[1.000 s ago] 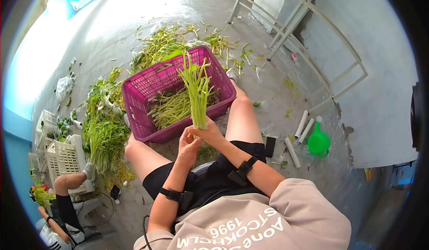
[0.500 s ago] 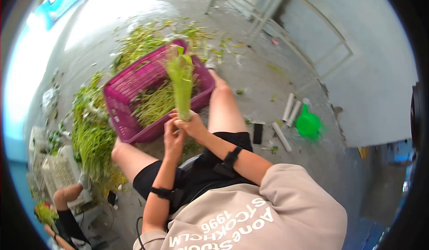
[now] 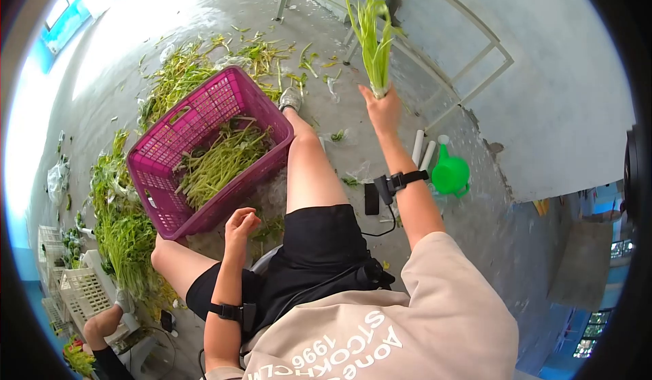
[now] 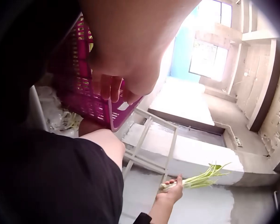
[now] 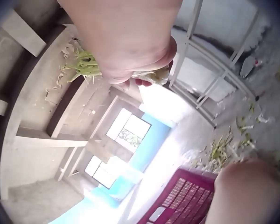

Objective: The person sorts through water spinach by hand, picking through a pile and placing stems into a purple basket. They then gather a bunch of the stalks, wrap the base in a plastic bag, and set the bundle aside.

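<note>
My right hand [image 3: 384, 112] grips a bunch of green stalks [image 3: 375, 57] by its pale lower end, held out to the right with the leafy tips pointing away. The right wrist view shows the fingers [image 5: 144, 82] curled round the pale ends. Over my lap, beside the basket's near edge, my left hand [image 3: 240, 227] holds nothing, its fingers loosely bent; the left wrist view shows them [image 4: 113, 88] hanging in front of the basket. The purple basket [image 3: 163, 207] stands tilted between my legs, with a heap of trimmed stalks [image 3: 224, 163] inside.
Leafy greens [image 3: 125, 237] lie in a pile left of the basket, with scraps [image 3: 176, 74] beyond it. Pale crates [image 3: 85, 292] and another person's leg [image 3: 103, 324] are at lower left. A green watering can [image 3: 450, 175], white tubes [image 3: 426, 154] and a metal frame [image 3: 468, 95] are at right.
My right hand has carried the bunch away from my left hand, up and to the right. The left hand has let go and stays low near the basket. The head view has shifted.
</note>
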Available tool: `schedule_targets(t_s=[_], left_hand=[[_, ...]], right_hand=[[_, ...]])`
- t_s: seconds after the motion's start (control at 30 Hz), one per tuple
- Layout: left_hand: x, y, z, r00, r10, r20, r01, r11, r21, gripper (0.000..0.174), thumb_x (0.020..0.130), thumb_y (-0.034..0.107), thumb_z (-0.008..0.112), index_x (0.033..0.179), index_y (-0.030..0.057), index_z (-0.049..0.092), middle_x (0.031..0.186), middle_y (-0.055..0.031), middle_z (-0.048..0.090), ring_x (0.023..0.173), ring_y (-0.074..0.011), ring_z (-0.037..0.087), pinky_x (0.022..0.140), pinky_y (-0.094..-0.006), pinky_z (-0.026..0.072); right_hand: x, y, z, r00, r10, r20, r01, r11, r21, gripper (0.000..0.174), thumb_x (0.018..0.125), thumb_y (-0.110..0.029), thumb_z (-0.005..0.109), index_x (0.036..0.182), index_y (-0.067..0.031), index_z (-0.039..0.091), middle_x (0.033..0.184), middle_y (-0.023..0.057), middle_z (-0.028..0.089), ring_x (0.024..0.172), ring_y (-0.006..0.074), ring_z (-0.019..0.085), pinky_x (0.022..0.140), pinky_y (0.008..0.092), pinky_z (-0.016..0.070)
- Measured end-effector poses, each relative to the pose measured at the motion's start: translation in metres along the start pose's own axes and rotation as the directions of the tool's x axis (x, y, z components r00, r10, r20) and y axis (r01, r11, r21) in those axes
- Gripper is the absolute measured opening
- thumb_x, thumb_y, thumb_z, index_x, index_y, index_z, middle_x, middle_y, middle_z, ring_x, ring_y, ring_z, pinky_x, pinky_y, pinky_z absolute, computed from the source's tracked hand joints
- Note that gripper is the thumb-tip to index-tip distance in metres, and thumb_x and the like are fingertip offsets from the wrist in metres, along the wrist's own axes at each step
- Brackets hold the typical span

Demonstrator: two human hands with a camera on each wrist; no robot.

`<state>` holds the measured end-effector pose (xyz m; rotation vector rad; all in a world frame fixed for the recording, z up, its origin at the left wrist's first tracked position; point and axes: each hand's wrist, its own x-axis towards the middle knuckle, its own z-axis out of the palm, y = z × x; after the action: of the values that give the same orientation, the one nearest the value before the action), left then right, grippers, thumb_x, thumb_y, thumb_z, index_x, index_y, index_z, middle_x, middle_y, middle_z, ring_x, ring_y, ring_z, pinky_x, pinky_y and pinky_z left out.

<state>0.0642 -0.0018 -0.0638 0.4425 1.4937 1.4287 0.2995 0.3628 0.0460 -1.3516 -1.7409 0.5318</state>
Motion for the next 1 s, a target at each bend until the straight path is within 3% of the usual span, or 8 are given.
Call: schedule_targets(t_s=[0.1,0.23,0.3,0.43,0.67,0.8,0.87,1.0], left_hand=[[-0.004,-0.002,0.005,0.997,-0.048,0.062,0.047,0.999,0.015,0.021,0.096,0.016,0.061,0.111,0.0023,0.063,0.093,-0.0034,0.066,0.088,-0.0133,0.064,0.085,-0.0287,0.0516],[-0.007,-0.004,-0.002,0.995,-0.091,0.041,0.092,0.996,-0.009,0.022,0.095,0.017,0.061,0.111,0.0027,0.062,0.093,-0.0040,0.067,0.088,-0.0150,0.065,0.084,-0.0289,0.0516],[-0.009,0.005,-0.004,0.993,-0.112,0.035,0.113,0.993,-0.031,0.021,0.096,0.017,0.061,0.111,0.0028,0.063,0.092,-0.0043,0.067,0.088,-0.0148,0.065,0.084,-0.0288,0.0516],[-0.006,0.013,-0.008,0.990,-0.140,0.015,0.141,0.985,-0.095,0.020,0.096,0.018,0.060,0.110,0.0040,0.063,0.090,-0.0039,0.067,0.086,-0.0144,0.066,0.081,-0.0279,0.0516],[0.015,0.049,-0.028,0.995,-0.076,-0.066,0.056,0.961,-0.269,0.017,0.096,0.018,0.059,0.108,0.0063,0.063,0.090,-0.0028,0.067,0.083,-0.0150,0.066,0.079,-0.0299,0.0537],[0.032,0.061,-0.052,0.978,-0.045,-0.203,-0.039,0.919,-0.393,0.016,0.097,0.017,0.058,0.108,0.0061,0.062,0.091,-0.0028,0.067,0.083,-0.0148,0.066,0.078,-0.0305,0.0543],[0.041,0.063,-0.072,0.977,-0.018,-0.214,-0.087,0.877,-0.472,0.016,0.097,0.017,0.057,0.109,0.0067,0.062,0.090,-0.0026,0.066,0.083,-0.0145,0.065,0.077,-0.0308,0.0543],[0.069,0.064,-0.117,0.957,-0.052,-0.286,-0.132,0.800,-0.585,0.016,0.096,0.019,0.059,0.109,0.0094,0.062,0.089,-0.0003,0.066,0.084,-0.0149,0.065,0.080,-0.0311,0.0546]], right_hand=[[-0.009,0.134,0.034,0.981,-0.172,0.094,0.193,0.927,-0.323,0.068,0.071,-0.041,0.082,0.121,-0.0010,0.058,0.107,0.0204,0.069,0.100,0.0355,0.066,0.083,0.0436,0.0519],[-0.066,0.215,0.036,0.743,0.463,0.483,-0.009,0.729,-0.684,0.086,0.070,-0.052,0.079,0.136,-0.0016,0.052,0.123,0.0222,0.063,0.117,0.0360,0.059,0.100,0.0416,0.0470],[-0.090,0.243,0.045,0.610,0.599,0.519,-0.151,0.731,-0.666,0.075,0.071,-0.049,0.078,0.128,-0.0023,0.061,0.122,0.0206,0.065,0.114,0.0355,0.061,0.097,0.0412,0.0488],[-0.119,0.267,0.064,0.513,0.585,0.628,-0.131,0.777,-0.616,0.052,0.073,-0.042,0.075,0.109,-0.0052,0.073,0.108,0.0196,0.070,0.100,0.0339,0.068,0.089,0.0403,0.0526],[-0.084,0.212,0.084,0.662,0.433,0.612,-0.170,0.882,-0.440,0.042,0.078,-0.035,0.074,0.104,-0.0018,0.072,0.100,0.0168,0.073,0.091,0.0291,0.070,0.082,0.0379,0.0544],[-0.040,0.134,0.101,0.720,0.282,0.634,-0.242,0.958,-0.151,0.026,0.086,-0.021,0.069,0.102,-0.0007,0.071,0.085,0.0092,0.072,0.070,0.0144,0.065,0.067,0.0313,0.0537],[-0.023,0.107,0.123,0.748,0.108,0.654,-0.141,0.990,-0.003,0.030,0.087,-0.024,0.070,0.105,-0.0003,0.070,0.088,0.0101,0.073,0.075,0.0151,0.069,0.068,0.0317,0.0547],[-0.010,-0.029,0.138,0.643,0.084,0.762,-0.180,0.983,0.044,0.028,0.088,-0.023,0.069,0.105,-0.0008,0.070,0.088,0.0094,0.073,0.074,0.0145,0.069,0.064,0.0294,0.0543]])
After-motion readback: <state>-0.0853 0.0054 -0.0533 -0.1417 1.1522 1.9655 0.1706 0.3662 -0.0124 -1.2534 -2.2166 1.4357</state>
